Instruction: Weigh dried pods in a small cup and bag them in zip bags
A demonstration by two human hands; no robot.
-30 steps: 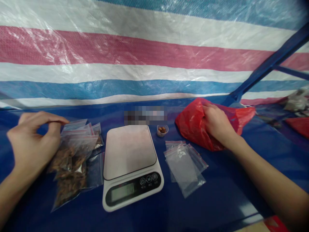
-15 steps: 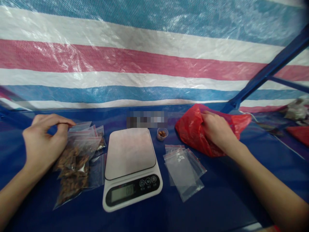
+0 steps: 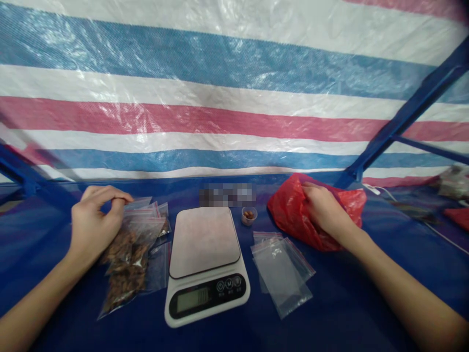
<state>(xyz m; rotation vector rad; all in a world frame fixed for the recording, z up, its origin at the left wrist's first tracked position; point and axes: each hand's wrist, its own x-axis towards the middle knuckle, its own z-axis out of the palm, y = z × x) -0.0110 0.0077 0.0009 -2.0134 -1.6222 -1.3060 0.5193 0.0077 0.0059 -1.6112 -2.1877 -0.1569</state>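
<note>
At the left, my left hand (image 3: pixel 95 222) has thumb and forefinger pinched together at the top edge of a clear zip bag (image 3: pixel 141 203). Below it lie zip bags filled with brown pieces that look like nuts (image 3: pixel 126 274), overlapping one another. My right hand (image 3: pixel 326 208) reaches into the mouth of a red plastic bag (image 3: pixel 287 205); its fingers are hidden inside. Between my hands stands a white kitchen scale (image 3: pixel 205 242), its plate bare and its display too blurred to read surely. A small clear cup (image 3: pixel 249 216) beside it holds a few brown pieces.
Flat clear zip bags (image 3: pixel 282 274) lie overlapping to the right of the scale. A striped plastic sheet (image 3: pixel 220 117) hangs behind the blue table surface (image 3: pixel 330 303). Blue metal bars (image 3: pixel 406 117) rise at the right, and a white cable (image 3: pixel 381 191) runs along there.
The camera view has shifted, so the scene sits lower and the left-hand things lie farther right. My right hand stays in the red bag, whose right side has slumped inward slightly.
</note>
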